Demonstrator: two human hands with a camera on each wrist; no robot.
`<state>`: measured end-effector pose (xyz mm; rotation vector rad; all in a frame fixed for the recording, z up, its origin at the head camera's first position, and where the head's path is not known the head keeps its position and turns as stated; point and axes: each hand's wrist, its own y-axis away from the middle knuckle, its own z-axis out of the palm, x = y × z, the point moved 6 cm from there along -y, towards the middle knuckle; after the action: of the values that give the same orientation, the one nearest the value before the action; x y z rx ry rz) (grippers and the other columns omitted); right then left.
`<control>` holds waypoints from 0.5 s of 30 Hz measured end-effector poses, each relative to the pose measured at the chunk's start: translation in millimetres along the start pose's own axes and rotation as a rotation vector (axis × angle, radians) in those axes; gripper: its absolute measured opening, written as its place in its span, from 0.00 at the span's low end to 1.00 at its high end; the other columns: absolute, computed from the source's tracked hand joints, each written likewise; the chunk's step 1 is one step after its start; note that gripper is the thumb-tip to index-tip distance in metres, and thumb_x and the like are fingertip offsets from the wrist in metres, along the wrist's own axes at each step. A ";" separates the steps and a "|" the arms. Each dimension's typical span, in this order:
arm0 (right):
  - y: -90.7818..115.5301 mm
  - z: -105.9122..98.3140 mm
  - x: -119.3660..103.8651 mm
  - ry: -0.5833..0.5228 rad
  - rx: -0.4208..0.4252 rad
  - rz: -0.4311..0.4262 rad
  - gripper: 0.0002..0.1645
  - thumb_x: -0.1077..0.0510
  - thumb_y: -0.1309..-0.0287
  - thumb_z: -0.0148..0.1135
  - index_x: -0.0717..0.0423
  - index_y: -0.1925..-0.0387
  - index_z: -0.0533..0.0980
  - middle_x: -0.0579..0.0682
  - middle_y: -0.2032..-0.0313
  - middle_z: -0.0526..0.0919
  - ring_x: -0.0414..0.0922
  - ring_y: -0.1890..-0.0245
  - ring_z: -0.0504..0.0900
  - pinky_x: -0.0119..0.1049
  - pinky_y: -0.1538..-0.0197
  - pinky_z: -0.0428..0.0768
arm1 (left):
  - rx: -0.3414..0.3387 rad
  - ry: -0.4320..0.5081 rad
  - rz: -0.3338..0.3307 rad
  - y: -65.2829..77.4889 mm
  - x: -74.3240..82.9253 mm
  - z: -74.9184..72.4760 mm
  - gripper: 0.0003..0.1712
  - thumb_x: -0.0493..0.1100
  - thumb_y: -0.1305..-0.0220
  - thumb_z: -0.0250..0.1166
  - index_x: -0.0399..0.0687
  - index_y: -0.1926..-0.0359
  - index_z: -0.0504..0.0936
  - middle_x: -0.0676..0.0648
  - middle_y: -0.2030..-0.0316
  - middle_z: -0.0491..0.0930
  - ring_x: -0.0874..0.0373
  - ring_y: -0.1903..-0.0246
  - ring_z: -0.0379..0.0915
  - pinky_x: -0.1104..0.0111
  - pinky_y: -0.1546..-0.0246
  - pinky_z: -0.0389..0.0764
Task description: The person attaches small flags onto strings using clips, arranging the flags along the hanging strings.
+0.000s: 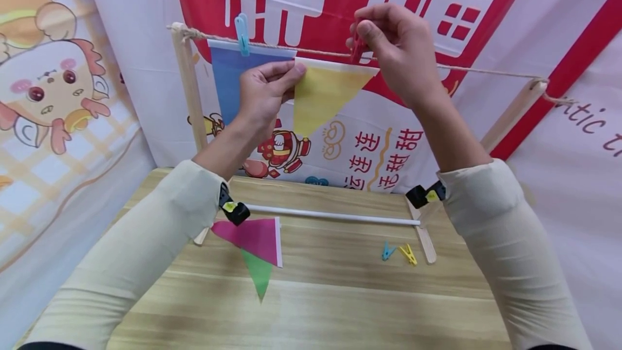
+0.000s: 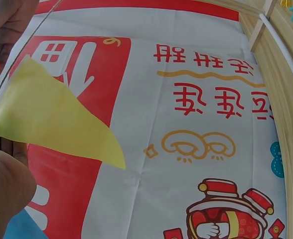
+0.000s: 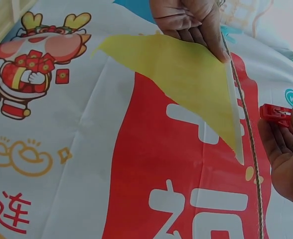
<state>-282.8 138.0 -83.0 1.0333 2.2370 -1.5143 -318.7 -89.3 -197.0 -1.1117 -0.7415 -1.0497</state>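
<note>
My left hand [image 1: 264,91] pinches the top left corner of a yellow triangular flag [image 1: 330,96] just below a twine line [image 1: 486,72]. The flag's white top edge runs along the twine, and its point hangs down. Between the thumb and fingers of my right hand [image 1: 405,55] is a red clothespin [image 3: 275,114], close to the twine above the flag's right part. To the left, a blue flag [image 1: 224,77] hangs from the line under a light blue clothespin [image 1: 242,35]. My left hand covers part of that blue flag.
Wooden posts [image 1: 188,85] hold the twine at both ends, with a white rod [image 1: 330,214] low between them. On the wooden table [image 1: 340,307] lie a pink flag [image 1: 255,236], a green flag [image 1: 258,274], a blue clothespin [image 1: 387,251] and a yellow clothespin [image 1: 408,254]. Printed cloth hangs behind.
</note>
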 end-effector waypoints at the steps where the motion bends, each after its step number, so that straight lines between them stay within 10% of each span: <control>1: -1.8 0.7 0.2 -0.002 0.003 0.008 0.19 0.52 0.18 0.66 0.57 0.36 0.85 0.54 0.45 0.92 0.42 0.48 0.93 0.33 0.33 0.89 | 0.003 0.005 -0.002 -0.3 -0.2 0.1 0.17 0.44 0.26 0.78 0.43 0.41 0.94 0.43 0.45 0.95 0.50 0.45 0.95 0.64 0.39 0.92; 15: -19.4 12.1 0.5 -0.066 0.014 0.063 0.13 0.55 0.17 0.64 0.58 0.42 0.83 0.47 0.51 0.89 0.41 0.50 0.92 0.32 0.34 0.89 | 0.023 0.052 -0.036 -2.8 -1.7 2.7 0.18 0.45 0.27 0.78 0.45 0.41 0.94 0.45 0.43 0.95 0.49 0.43 0.94 0.64 0.36 0.91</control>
<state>-298.4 123.4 -74.8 1.0323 2.1325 -1.5178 -321.8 -86.4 -196.7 -1.0511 -0.7329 -1.0936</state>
